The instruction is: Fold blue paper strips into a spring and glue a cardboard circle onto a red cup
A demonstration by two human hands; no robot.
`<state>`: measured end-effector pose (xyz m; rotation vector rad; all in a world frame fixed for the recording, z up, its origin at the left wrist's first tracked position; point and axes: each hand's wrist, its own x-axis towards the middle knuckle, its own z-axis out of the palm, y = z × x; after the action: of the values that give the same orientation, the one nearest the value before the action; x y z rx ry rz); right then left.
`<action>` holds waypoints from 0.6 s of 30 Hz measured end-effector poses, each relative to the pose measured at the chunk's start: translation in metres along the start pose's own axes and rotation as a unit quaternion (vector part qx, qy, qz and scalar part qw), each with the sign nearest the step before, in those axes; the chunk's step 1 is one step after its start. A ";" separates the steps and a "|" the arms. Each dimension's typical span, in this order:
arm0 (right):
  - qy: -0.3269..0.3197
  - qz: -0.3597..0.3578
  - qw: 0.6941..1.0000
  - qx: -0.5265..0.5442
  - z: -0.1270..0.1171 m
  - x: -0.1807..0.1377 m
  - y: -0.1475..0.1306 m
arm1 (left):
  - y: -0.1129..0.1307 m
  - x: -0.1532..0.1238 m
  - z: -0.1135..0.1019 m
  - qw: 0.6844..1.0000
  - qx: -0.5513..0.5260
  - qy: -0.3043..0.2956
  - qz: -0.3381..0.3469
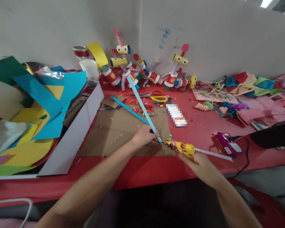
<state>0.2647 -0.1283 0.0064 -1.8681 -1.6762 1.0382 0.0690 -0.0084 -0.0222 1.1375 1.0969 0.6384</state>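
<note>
Near the desk's front edge, the left hand pinched two blue strips where they crossed, pressed onto the cardboard. The right hand was wrapped around a yellow glue gun, nozzle touching the strips' joint; one clear stick stuck out behind. The strips looked light, floppy and easy to crease, so were likely best held close to the joint; the nozzle was probably hot. One purple gun lay toward the right edge. Two scissors lay mid-desk, and paper robots stood at the back.
</note>
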 end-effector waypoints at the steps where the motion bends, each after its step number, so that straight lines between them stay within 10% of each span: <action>1: -0.003 0.001 1.000 -0.001 0.000 0.000 -0.001 | 0.000 0.000 0.000 1.000 0.003 0.001 0.000; 18: -0.015 -0.002 1.000 -0.024 -0.006 0.004 -0.009 | 0.000 0.000 0.000 0.999 0.044 -0.009 -0.021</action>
<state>0.2629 -0.1223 0.0158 -1.8867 -1.7358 1.0370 0.0696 -0.0083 -0.0223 1.1910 1.1396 0.5514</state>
